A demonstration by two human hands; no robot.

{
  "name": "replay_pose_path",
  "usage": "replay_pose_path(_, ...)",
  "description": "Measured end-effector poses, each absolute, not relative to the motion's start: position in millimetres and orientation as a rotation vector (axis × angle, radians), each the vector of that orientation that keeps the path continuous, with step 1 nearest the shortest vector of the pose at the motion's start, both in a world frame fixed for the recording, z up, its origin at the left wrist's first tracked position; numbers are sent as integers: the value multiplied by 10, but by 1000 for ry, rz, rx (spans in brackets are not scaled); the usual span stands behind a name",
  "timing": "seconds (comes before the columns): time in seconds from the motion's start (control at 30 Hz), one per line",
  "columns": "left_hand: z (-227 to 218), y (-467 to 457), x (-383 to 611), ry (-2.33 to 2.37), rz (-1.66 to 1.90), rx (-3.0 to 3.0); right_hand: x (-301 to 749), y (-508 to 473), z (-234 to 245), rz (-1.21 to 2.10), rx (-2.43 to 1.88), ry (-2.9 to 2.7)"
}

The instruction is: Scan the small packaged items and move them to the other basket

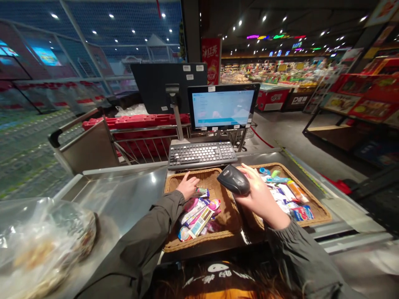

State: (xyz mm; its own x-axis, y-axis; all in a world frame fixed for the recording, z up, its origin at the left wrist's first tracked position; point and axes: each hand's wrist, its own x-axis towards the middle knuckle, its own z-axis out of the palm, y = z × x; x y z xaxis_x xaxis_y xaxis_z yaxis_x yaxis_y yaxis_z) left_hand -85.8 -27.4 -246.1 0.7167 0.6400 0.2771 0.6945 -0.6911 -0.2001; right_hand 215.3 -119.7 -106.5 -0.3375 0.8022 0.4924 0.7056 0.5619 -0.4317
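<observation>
My right hand (260, 195) grips a black handheld barcode scanner (233, 179), held above the gap between two wicker baskets. My left hand (188, 186) reaches into the left basket (174, 179) with its fingers curled on a small colourful packet (202, 192) at the top of a pile of packaged items (198, 216). The right basket (318, 207) holds several more small packets and tubes (288, 197). Both arms wear dark grey sleeves.
A grey keyboard (201, 154) and a lit monitor (222, 107) stand behind the baskets on the steel checkout counter (124, 191). A clear plastic bag of goods (40, 245) lies at the near left. Red shopping baskets (137, 124) are stacked behind the counter; store shelves stand at right.
</observation>
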Motion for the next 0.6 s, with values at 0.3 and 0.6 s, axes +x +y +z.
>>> replay_pose_path(0.3, -2466, -318, -856, -1262, -172, -2575, 2339, -1290, -1073, 106, -1227, -2058)
replay_pose_path(0.6, -1937, -352, -189, -1081, -376, -2830, 2961, -1420, -1208, -6, -1452, -1865)
